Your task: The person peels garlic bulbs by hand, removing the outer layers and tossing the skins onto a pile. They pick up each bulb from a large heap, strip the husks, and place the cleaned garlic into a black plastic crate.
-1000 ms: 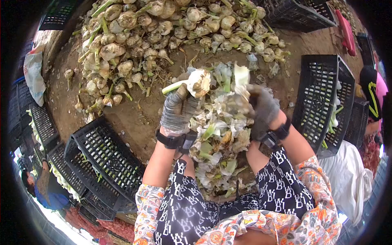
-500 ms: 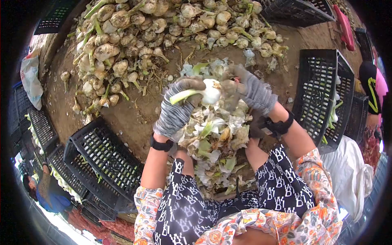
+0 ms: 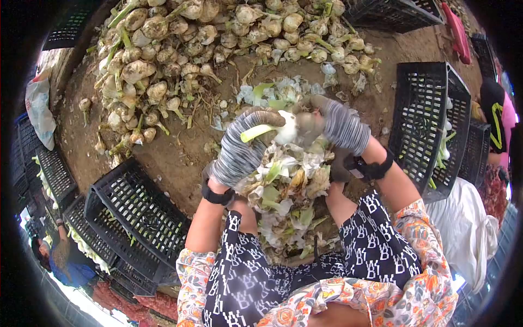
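A white garlic bulb (image 3: 287,131) with a cut green stem sits in my left hand (image 3: 243,143), whose gloved fingers are closed round it. The stem points left across the grey striped glove. Against the bulb's right side is my right hand (image 3: 340,124), also gloved, with its fingers curled and smeared by motion. Whatever those fingers grip is too blurred to make out. Below both hands lies a heap of peeled garlic skins (image 3: 289,188), between my legs.
Unpeeled garlic bulbs (image 3: 180,49) are piled on the dirt floor ahead. Black plastic crates (image 3: 139,212) stand at the left, and another black crate (image 3: 419,128) with trimmed garlic is at the right. A white sack (image 3: 460,229) lies behind it. A person (image 3: 68,261) is at the far left.
My left hand and the garlic bulb have shifted slightly right and down. The right hand stays close to the bulb, still blurred.
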`<state>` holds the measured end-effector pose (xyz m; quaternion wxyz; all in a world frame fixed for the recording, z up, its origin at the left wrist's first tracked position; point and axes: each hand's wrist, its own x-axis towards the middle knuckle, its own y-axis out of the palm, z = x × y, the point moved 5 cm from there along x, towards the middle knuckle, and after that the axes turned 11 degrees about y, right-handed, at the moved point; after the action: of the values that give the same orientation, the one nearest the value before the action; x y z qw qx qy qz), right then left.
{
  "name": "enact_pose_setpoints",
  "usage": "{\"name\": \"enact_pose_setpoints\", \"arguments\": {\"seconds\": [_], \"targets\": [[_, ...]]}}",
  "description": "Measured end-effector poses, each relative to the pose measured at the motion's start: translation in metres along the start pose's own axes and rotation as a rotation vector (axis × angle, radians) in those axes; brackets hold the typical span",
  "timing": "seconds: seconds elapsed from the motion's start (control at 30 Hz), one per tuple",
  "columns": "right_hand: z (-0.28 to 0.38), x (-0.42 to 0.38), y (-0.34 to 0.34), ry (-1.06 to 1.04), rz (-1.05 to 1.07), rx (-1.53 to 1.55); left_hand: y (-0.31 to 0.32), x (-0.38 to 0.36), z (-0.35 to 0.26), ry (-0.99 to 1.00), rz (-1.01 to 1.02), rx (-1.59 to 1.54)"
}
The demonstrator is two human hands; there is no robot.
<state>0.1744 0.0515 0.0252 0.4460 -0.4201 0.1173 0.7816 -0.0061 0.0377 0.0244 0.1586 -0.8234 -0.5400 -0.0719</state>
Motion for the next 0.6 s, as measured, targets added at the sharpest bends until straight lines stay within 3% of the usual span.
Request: {"name": "enact_pose_setpoints", "arguments": {"seconds": [0.1, 0.23, 0.3, 0.33, 0.37, 0.4, 0.5, 0.6], "targets": [[-0.004, 0.0, 0.016, -0.232, -0.245, -0.237, 0.0, 0.002, -0.003, -0.006, -0.026, 0.033], [-0.012, 0.006, 0.005, -0.422, -0.287, -0.149, 0.0, -0.015, 0.017, -0.119, -0.149, -0.222], [-0.039, 0.017, -0.003, -0.279, -0.379, -0.269, 0.0, -0.025, 0.023, -0.287, -0.293, -0.495], [-0.054, 0.02, -0.007, -0.257, -0.452, -0.366, 0.0, -0.023, 0.027, -0.204, -0.297, -0.554], [-0.067, 0.024, -0.01, -0.235, -0.523, -0.467, 0.001, -0.027, 0.031, -0.253, -0.315, -0.612], [-0.071, 0.022, -0.008, -0.018, -0.278, -0.191, 0.002, -0.028, 0.031, -0.304, -0.334, -0.672], [-0.039, 0.003, -0.001, -0.12, -0.131, 0.238, 0.006, -0.032, 0.037, -0.391, -0.316, -0.654], [-0.02, -0.004, 0.011, -0.092, -0.143, 0.291, 0.009, -0.034, 0.04, -0.431, -0.289, -0.578]]}}
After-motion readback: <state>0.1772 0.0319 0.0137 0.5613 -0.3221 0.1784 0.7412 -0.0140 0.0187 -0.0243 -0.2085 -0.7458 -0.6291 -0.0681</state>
